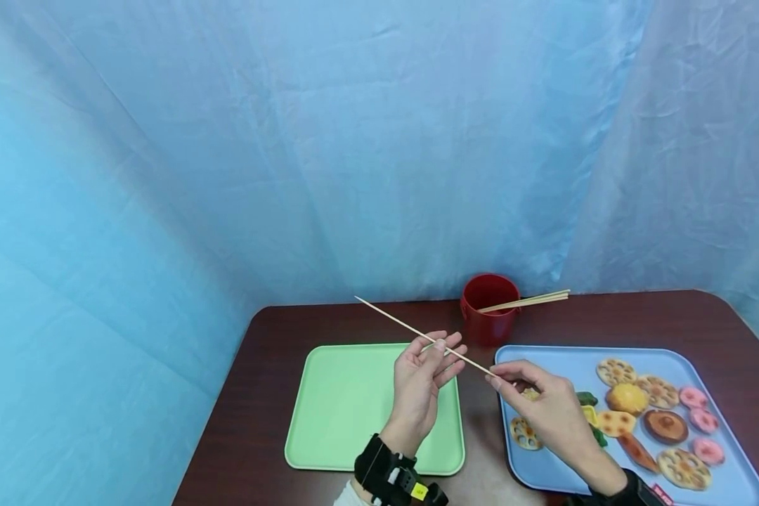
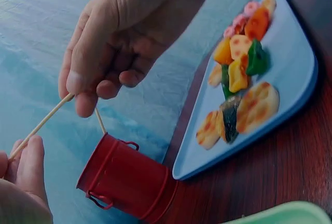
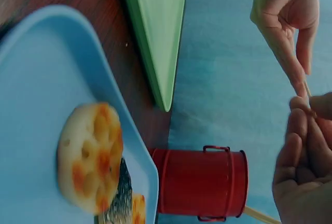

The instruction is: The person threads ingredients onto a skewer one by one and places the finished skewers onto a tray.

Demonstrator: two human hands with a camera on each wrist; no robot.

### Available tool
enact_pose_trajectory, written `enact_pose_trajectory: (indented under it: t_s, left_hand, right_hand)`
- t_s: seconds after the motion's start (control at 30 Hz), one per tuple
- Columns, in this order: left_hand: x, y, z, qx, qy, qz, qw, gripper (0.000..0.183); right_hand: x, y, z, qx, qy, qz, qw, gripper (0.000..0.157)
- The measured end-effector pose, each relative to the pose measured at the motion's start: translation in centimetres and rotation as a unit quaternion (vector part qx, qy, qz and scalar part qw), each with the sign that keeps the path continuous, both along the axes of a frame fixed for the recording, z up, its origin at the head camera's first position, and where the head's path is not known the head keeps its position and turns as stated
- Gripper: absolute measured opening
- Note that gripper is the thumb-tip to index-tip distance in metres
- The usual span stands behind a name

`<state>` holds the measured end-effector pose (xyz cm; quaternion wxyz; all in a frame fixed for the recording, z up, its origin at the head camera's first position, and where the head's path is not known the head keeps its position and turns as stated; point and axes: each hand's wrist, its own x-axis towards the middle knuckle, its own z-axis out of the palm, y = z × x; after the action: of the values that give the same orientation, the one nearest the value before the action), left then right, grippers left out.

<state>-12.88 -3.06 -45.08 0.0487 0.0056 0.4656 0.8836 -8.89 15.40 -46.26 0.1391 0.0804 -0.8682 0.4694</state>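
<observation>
A thin wooden skewer (image 1: 392, 318) slants through the air between both hands, its far end up to the left. The left hand (image 1: 420, 379) pinches it near the middle with thumb and fingers, over the right edge of the green tray (image 1: 348, 407). At the skewer's lower right end, the right hand (image 1: 547, 407) grips it between thumb and fingertips above the blue tray (image 1: 559, 357). In the left wrist view, the right hand's thumb presses the skewer against its index finger, the other fingers loosely curled.
Behind the trays stands a red bucket (image 1: 490, 320) with several skewers (image 1: 537, 300) leaning out to the right. Toy food pieces lie on the blue tray, among them lotus root slices (image 1: 684, 469), a mushroom (image 1: 666, 426) and pink rings (image 1: 708, 450). A blue curtain (image 1: 379, 154) hangs behind the table.
</observation>
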Motion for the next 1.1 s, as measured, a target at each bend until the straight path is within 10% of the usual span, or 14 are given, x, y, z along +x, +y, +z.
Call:
enact_pose_trajectory:
  t_s: [0.27,0.6,1.1]
  left_hand:
    - [-0.1,-1.5,-1.6,-0.104,0.029,0.033,0.9935,0.025]
    - [0.1,-3.4,-3.1,-0.234,0.079,-0.004,0.969,0.026]
    - [1.5,-4.6,-1.4,-0.343,0.091,-0.007,0.935,0.025]
  right_hand:
    - [-0.1,3.0,0.4,0.114,-0.07,0.046,0.99,0.026]
    - [-0.1,5.1,-1.4,0.279,0.01,0.124,0.952,0.021]
    - [0.1,5.1,-3.4,0.345,-0.008,0.189,0.92,0.034]
